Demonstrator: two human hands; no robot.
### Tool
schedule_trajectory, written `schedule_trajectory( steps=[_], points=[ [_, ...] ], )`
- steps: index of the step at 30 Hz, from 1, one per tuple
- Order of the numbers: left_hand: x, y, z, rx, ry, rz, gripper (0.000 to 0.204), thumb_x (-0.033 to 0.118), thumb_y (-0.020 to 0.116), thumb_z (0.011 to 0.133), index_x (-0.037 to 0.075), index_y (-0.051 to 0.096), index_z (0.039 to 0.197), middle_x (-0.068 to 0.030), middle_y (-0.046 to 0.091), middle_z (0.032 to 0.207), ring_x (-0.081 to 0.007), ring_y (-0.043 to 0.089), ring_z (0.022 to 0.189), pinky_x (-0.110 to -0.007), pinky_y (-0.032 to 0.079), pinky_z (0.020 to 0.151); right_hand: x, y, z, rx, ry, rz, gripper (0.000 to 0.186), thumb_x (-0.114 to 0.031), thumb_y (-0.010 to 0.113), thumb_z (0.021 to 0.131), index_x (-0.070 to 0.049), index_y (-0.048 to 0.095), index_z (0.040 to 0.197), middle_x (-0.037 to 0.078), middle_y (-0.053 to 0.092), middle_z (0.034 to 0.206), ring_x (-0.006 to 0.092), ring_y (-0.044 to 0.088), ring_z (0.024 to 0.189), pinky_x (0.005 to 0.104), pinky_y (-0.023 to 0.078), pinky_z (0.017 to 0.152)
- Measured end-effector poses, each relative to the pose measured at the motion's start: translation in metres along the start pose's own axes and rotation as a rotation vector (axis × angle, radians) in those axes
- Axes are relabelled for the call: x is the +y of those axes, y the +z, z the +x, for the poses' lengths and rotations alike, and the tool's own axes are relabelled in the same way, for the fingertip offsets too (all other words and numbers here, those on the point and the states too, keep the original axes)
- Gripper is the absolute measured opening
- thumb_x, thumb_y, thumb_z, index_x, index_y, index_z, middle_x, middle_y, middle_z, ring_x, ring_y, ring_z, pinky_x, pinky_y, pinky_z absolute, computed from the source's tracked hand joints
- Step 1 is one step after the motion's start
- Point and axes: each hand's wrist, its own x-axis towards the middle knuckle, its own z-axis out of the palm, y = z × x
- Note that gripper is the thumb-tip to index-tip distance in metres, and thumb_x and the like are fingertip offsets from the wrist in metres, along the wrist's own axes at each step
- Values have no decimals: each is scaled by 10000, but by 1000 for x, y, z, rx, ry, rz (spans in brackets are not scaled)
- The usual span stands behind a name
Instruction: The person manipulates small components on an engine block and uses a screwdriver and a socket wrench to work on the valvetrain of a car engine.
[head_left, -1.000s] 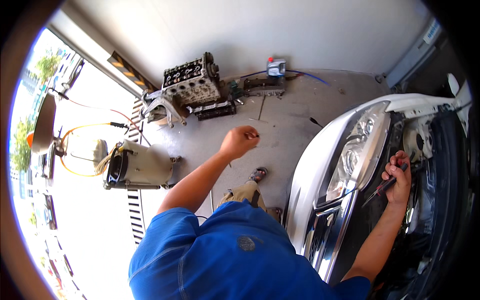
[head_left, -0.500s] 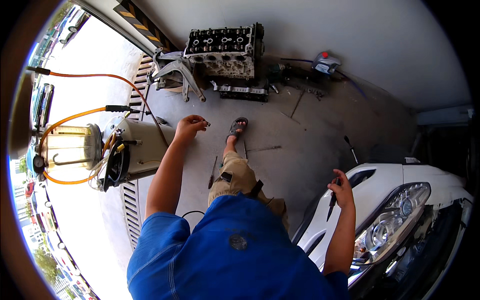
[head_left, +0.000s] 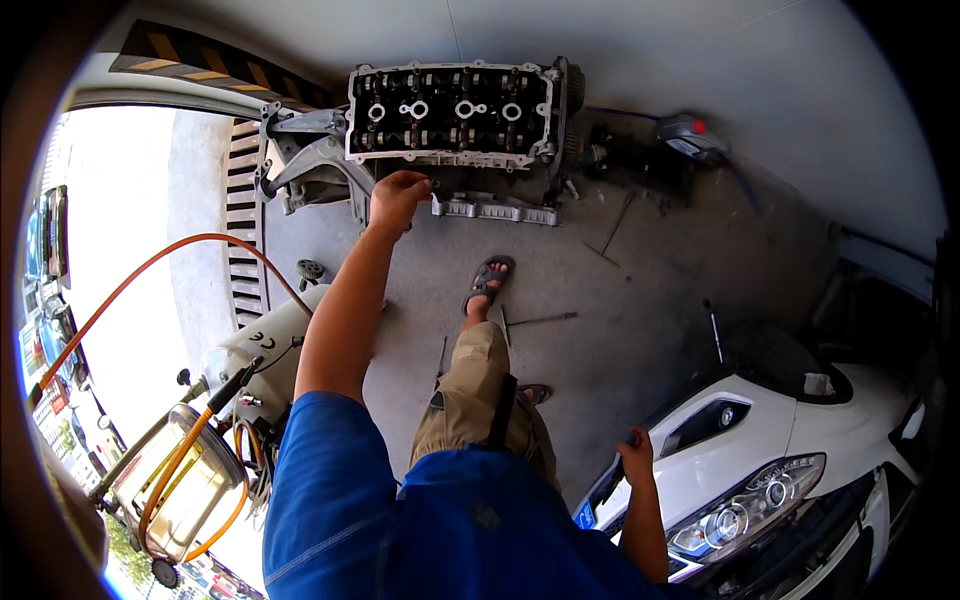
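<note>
My left hand (head_left: 398,205) reaches forward, its fingertips pinched on a small dark part too small to name. It is just in front of an engine cylinder head (head_left: 455,110) with its camshafts and valve gear exposed. A silver-and-black engine cover-like part (head_left: 495,208) lies on the floor right of this hand. Low on the right, beside the white car (head_left: 760,420), my right hand (head_left: 637,460) is closed round a slim dark tool (head_left: 633,439). Most of that tool is hidden by the fingers.
Grey metal suspension arms (head_left: 325,160) lie left of the engine. A wheeled tank with a clear container (head_left: 185,480) and orange hoses stands at left. T-handled bars (head_left: 612,235) and a screwdriver (head_left: 716,335) lie on the floor. A grey jug (head_left: 690,138) stands by the wall.
I have moved forward, closer to the engine. My left hand has reached farther out toward it. My right hand is lower, with its tool still in the grasp.
</note>
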Motion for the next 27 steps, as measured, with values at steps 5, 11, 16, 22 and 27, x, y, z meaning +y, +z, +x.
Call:
schedule_trajectory(
  steps=[5, 11, 16, 22, 27],
  points=[
    [11, 14, 51, 23, 33, 243, 225, 142, 661, 800, 1, 652, 974, -56, 695, 814, -140, 665, 770, -268, 498, 723, -47, 17, -5, 17, 7, 12, 561, -30, 679, 664, -24, 530, 1205, 65, 528, 976, 180, 505, 878, 284, 437, 788],
    [-12, -1, 98, 224, 69, 525, 240, 222, 652, 803, 51, 680, 970, -61, 716, 837, -173, 676, 795, -290, 503, 745, -44, 19, -5, -7, 118, 22, 523, -17, 673, 680, -20, 533, 1184, 75, 545, 1013, 177, 509, 921, 284, 424, 824],
    [-9, -22, 114, 484, 185, 695, 213, 274, 681, 796, 131, 722, 949, -81, 682, 908, -286, 656, 871, -391, 508, 768, -48, 25, -10, 2, 152, 127, 522, -8, 678, 668, -37, 539, 1171, 51, 523, 965, 155, 495, 866, 276, 426, 762],
    [-2, -45, 133, 582, 233, 943, 158, 309, 689, 778, 231, 748, 902, 31, 588, 1138, -226, 437, 1206, -431, 311, 1003, -47, 24, -9, -9, 194, 81, 523, 4, 697, 648, -53, 552, 1148, 14, 491, 864, 132, 465, 757, 268, 413, 653],
    [-8, -54, 150, 662, 275, 969, 158, 317, 695, 775, 238, 751, 901, 28, 571, 1192, -241, 408, 1239, -449, 291, 1019, -50, 20, -2, 9, 166, 33, 523, 13, 703, 641, -61, 561, 1139, 4, 471, 819, 126, 449, 725, 267, 396, 625]
  ],
)
